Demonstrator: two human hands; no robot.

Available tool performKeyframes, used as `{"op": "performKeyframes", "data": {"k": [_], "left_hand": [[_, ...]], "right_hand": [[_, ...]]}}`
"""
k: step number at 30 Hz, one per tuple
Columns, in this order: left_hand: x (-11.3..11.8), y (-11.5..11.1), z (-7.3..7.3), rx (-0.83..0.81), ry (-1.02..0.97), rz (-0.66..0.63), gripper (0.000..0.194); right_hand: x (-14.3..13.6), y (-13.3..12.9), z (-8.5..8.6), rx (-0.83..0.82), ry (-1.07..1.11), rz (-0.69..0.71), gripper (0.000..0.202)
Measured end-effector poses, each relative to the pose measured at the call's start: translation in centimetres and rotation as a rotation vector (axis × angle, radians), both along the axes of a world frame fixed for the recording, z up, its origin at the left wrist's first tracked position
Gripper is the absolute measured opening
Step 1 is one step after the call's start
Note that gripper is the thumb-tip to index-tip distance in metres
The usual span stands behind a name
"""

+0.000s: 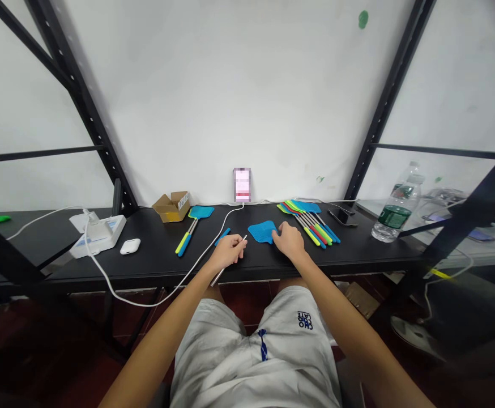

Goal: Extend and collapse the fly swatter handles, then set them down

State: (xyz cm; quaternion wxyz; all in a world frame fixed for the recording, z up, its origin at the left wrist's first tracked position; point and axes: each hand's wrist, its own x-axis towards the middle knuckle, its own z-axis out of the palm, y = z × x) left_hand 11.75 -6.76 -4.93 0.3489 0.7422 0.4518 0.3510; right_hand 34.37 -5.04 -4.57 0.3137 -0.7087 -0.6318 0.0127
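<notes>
My left hand point(229, 253) is closed round a thin pale rod point(217, 277), which slants from the fingertips down past the front edge of the black table point(256, 262). A blue handle point(222, 236) lies just behind that hand. My right hand point(289, 240) pinches the right edge of a blue fly swatter head point(261, 231), which is flat and close to the tabletop. To the left rest two fly swatters point(187, 235) with yellow-green and blue grips. Further right, several fly swatters point(311, 222) in green, red, yellow and blue lie fanned together.
An open cardboard box point(172, 207), an earbud case point(130, 246) and a power strip point(98, 235) are on the left. A phone point(242, 185) leans on the wall, its white cable point(200, 258) looping over the table edge. Another phone point(343, 217) and water bottles point(398, 209) are right.
</notes>
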Motion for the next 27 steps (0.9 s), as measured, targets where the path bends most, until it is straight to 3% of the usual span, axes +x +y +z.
{"op": "performKeyframes", "data": {"k": [3,6,10,16,22,27], "left_hand": [[0.0,-0.4,0.3,0.017,0.022,-0.052,0.032],[-0.1,-0.7,0.6,0.023,0.037,-0.121,0.033],[-0.2,-0.9,0.7,0.014,0.034,-0.157,0.034],[-0.6,-0.9,0.7,-0.015,0.011,-0.231,0.034],[-0.8,-1.1,0.9,-0.023,0.009,-0.272,0.033],[-0.6,-1.2,1.2,-0.065,0.018,-0.256,0.035]], "right_hand": [[-0.3,-0.7,0.3,0.143,0.051,0.102,0.026],[-1.2,-1.5,0.6,0.262,0.117,0.373,0.037],[-3.0,-2.3,0.5,0.232,0.167,0.617,0.041],[-4.3,-2.6,0.0,0.139,0.169,0.731,0.035],[-4.2,-2.5,0.1,0.032,0.176,0.751,0.034],[-3.9,-2.3,0.3,-0.028,0.288,0.833,0.038]]}}
